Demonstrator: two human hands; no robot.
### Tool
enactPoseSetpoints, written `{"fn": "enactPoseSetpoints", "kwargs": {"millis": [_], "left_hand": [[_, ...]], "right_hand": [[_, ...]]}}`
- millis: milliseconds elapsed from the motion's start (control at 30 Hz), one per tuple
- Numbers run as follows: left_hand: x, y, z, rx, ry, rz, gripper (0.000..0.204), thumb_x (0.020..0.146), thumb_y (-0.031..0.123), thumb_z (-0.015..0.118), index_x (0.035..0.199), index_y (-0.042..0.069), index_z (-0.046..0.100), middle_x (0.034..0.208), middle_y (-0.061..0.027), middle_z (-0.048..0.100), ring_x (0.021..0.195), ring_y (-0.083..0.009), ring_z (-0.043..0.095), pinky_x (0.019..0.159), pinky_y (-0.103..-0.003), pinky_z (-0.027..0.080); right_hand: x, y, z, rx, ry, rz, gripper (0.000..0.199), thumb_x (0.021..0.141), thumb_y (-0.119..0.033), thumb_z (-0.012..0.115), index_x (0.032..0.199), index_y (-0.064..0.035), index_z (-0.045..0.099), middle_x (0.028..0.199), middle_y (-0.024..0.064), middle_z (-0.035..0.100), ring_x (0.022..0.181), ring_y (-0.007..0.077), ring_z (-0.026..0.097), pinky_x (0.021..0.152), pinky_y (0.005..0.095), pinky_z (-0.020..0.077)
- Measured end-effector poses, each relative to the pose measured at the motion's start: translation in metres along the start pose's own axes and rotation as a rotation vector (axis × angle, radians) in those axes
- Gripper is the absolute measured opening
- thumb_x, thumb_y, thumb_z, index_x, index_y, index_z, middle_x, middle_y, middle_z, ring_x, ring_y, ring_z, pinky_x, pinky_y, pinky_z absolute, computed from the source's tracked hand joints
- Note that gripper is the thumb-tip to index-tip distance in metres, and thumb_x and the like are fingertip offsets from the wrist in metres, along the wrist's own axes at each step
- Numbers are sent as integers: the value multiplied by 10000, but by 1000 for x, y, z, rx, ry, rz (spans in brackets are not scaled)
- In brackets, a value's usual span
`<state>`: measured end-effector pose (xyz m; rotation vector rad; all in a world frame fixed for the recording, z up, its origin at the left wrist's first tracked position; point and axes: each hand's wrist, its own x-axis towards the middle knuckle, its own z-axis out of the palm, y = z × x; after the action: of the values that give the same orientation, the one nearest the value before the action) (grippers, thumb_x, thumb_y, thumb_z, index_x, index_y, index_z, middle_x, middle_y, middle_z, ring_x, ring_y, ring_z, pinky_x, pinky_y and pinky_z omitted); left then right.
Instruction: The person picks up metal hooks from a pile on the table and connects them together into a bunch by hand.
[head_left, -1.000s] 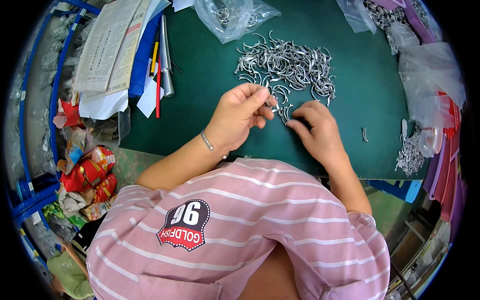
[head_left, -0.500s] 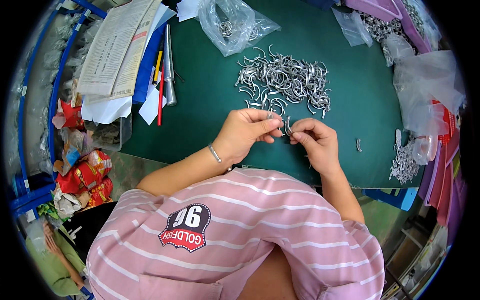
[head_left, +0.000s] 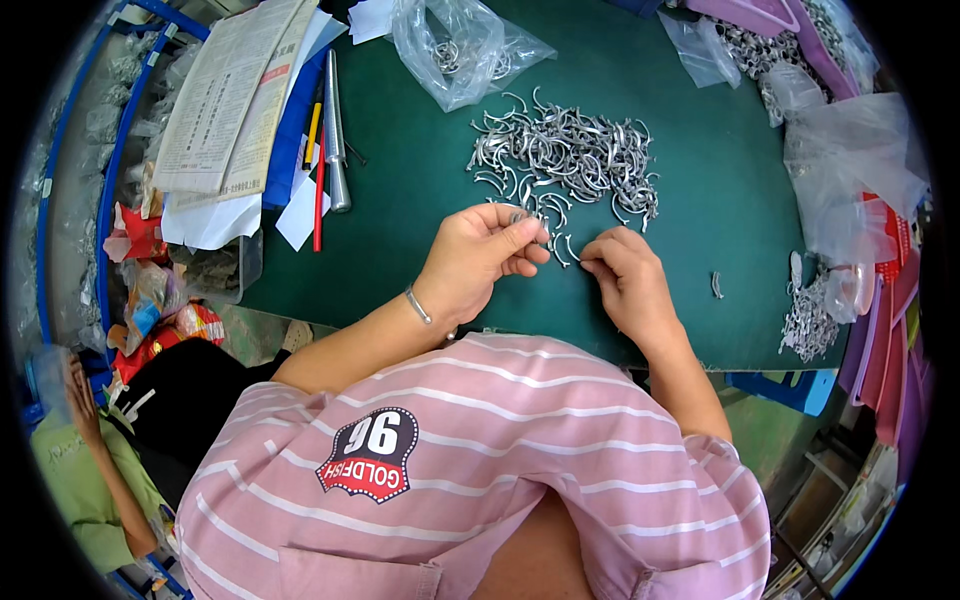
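Observation:
My left hand [head_left: 478,248] is closed in a pinch, with a bit of grey metal [head_left: 520,217] showing between thumb and forefinger. To its right, my right hand [head_left: 632,285] has thumb and fingertips pressed together at the end of a thin curved silver metal piece [head_left: 571,248]. Just beyond both hands, a heap of similar curved metal pieces [head_left: 575,150] lies on the green tabletop [head_left: 400,180]. A few strays from the heap reach down to my fingertips. One small metal piece [head_left: 717,285] lies alone to the right.
A clear plastic bag [head_left: 450,60] with metal rings sits at the back. On the left are newspapers [head_left: 215,110], a tapered metal rod [head_left: 337,140] and a red pen [head_left: 319,200]. Small silver parts [head_left: 808,322] lie at the right edge. Another person's green sleeve [head_left: 85,500] shows lower left.
My left hand has drawn slightly left, away from the right hand. My right fingers have closed in more and turned down toward the table. At lower left, the other person has moved.

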<state>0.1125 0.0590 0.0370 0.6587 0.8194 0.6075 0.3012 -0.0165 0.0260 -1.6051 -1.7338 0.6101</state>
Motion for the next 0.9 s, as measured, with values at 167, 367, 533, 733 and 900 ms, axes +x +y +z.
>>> {"fn": "enactPoseSetpoints", "kwargs": {"millis": [167, 367, 533, 733, 900], "left_hand": [[-2, -4, 2, 64, -50, -26, 110, 819, 52, 623, 894, -19, 585, 859, -93, 623, 732, -138, 621, 608, -218, 508], [-2, -9, 2, 160, -104, 5, 98, 818, 45, 620, 884, -20, 590, 852, -93, 626, 698, -125, 603, 587, -218, 488], [-1, 4, -8, -22, -1, 120, 113, 859, 94, 583, 913, -2, 558, 862, -85, 622, 706, -119, 601, 604, -217, 490], [-2, 4, -16, -61, 24, 158, 121, 857, 98, 587, 927, 4, 554, 854, -77, 621, 712, -118, 605, 623, -228, 504], [-5, -1, -17, -59, 36, 137, 111, 829, 52, 608, 918, -7, 579, 802, -61, 620, 670, -114, 596, 601, -239, 510]], "right_hand": [[-2, -7, 0, 422, 21, 141, 89, 731, 67, 602, 782, -5, 592, 778, 92, 585, 707, 224, 568, 638, 294, 465], [-1, -20, 11, 299, 118, -112, 131, 735, 87, 589, 826, -8, 594, 802, 111, 601, 719, 237, 590, 639, 304, 479], [10, -11, 10, 45, 150, -67, 135, 726, 47, 610, 841, -23, 605, 822, 109, 593, 754, 269, 575, 650, 326, 473], [20, -24, 25, -146, 31, -98, 111, 711, -33, 645, 815, -27, 607, 820, 86, 547, 770, 271, 543, 640, 361, 462], [21, -28, 24, -326, -34, -216, 58, 665, -40, 588, 714, -46, 559, 771, 91, 506, 731, 281, 506, 623, 383, 423]]}}
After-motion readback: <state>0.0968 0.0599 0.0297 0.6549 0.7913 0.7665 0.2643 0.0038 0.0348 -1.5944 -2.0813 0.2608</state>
